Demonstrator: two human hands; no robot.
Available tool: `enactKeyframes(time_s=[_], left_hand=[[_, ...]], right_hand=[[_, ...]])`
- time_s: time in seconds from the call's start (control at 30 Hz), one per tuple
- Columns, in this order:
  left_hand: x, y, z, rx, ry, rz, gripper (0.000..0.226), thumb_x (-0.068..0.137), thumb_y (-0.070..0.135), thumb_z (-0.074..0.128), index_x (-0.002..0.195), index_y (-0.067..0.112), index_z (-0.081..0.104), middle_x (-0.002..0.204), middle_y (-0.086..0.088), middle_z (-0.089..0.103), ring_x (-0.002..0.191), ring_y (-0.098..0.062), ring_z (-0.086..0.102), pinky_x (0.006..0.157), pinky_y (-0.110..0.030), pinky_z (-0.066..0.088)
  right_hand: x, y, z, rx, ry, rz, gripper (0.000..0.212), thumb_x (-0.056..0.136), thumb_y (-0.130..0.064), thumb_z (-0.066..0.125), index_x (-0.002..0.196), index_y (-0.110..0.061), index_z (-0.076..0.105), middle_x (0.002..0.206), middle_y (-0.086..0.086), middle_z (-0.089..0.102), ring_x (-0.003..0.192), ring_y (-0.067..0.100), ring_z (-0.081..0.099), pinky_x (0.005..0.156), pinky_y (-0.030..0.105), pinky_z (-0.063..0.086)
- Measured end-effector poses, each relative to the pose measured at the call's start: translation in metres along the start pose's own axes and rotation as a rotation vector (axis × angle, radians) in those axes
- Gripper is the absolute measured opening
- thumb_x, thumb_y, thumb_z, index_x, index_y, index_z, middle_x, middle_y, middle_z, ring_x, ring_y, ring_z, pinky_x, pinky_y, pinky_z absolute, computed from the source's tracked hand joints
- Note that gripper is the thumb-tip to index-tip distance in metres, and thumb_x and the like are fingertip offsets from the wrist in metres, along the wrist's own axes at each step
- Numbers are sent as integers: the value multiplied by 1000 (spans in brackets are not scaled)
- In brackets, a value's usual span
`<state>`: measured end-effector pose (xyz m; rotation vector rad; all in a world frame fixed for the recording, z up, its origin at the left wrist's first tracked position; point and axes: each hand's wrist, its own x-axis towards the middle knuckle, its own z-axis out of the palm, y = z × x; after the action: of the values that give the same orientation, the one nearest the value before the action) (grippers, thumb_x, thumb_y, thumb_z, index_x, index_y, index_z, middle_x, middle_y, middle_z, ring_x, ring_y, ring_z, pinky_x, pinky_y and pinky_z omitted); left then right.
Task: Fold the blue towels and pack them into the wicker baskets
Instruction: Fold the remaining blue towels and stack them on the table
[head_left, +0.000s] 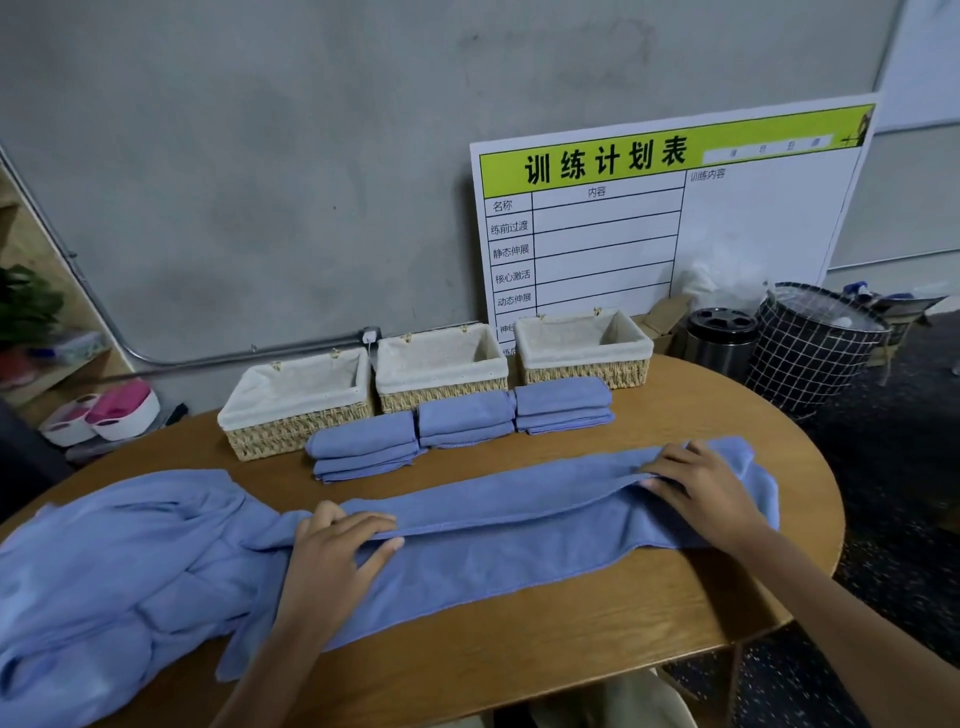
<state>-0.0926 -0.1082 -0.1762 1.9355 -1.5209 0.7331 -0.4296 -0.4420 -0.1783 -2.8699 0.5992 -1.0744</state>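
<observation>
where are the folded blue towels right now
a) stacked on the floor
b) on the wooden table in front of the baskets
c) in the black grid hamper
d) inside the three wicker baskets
b, the three piles of folded blue towels sit on the round wooden table, just in front of the lined wicker baskets, whose insides show only the white lining.

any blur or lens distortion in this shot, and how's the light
Head view: wide-angle bend bows the table edge and tilts the board; dim, flat light, floor at right nearly black; left hand, right hand and towel fairly sharp, corners softer.
</observation>
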Motion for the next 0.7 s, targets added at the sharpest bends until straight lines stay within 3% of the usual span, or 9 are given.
enactKeyframes(time_s=[0.1, 0.2, 0.3, 0.37, 0.47, 0.53, 0.7], left_hand=[[-10, 7, -1, -25, -7, -12, 35, 91, 57, 53, 88, 31, 76, 94, 26, 70, 73, -15, 44, 63, -40, 44], [-30, 9, 9, -15, -87, -34, 51, 95, 69, 39, 90, 34, 76, 94, 29, 69, 74, -8, 40, 65, -36, 46], [-32, 6, 13, -10, -109, -78, 56, 94, 72, 35, 93, 35, 76, 92, 30, 68, 74, -7, 38, 67, -35, 44], [-23, 3, 14, 27, -124, -86, 57, 94, 74, 31, 95, 37, 75, 90, 35, 62, 74, -7, 38, 67, -33, 39], [-7, -4, 17, 82, -115, -64, 58, 94, 73, 29, 96, 36, 75, 86, 36, 53, 75, -4, 30, 66, -31, 33], [1, -6, 17, 106, -118, -52, 53, 92, 70, 35, 97, 34, 75, 87, 30, 62, 76, -4, 27, 66, -32, 34], [-14, 0, 9, 13, -67, -33, 49, 98, 65, 35, 99, 35, 73, 106, 26, 68, 79, -9, 39, 72, -33, 35]], right_hand=[[-9, -3, -5, 28, -58, -64, 38, 99, -46, 43, 98, -24, 74, 92, -11, 63, 73, 15, 45, 68, 32, 41], [-27, 7, -1, 114, -157, -40, 45, 97, -56, 42, 110, -26, 73, 97, -12, 57, 81, 6, 48, 72, 28, 45], [-28, 13, 7, 128, -187, -10, 26, 93, -39, 64, 115, -26, 71, 103, -14, 53, 87, 8, 54, 76, 31, 48], [-19, 15, 13, 116, -194, -11, 25, 89, -25, 70, 114, -26, 70, 104, -14, 53, 87, 12, 56, 78, 35, 49], [-6, 19, 22, 72, -184, -8, 24, 90, -25, 70, 114, -28, 70, 105, -10, 57, 84, 16, 55, 76, 38, 50], [-2, 19, 26, 41, -165, 0, 23, 91, -25, 68, 114, -30, 70, 105, -9, 60, 81, 17, 53, 74, 39, 49], [-10, 15, 14, 44, -86, -36, 34, 98, -37, 45, 116, -25, 72, 102, -11, 62, 74, 16, 46, 68, 32, 43]])
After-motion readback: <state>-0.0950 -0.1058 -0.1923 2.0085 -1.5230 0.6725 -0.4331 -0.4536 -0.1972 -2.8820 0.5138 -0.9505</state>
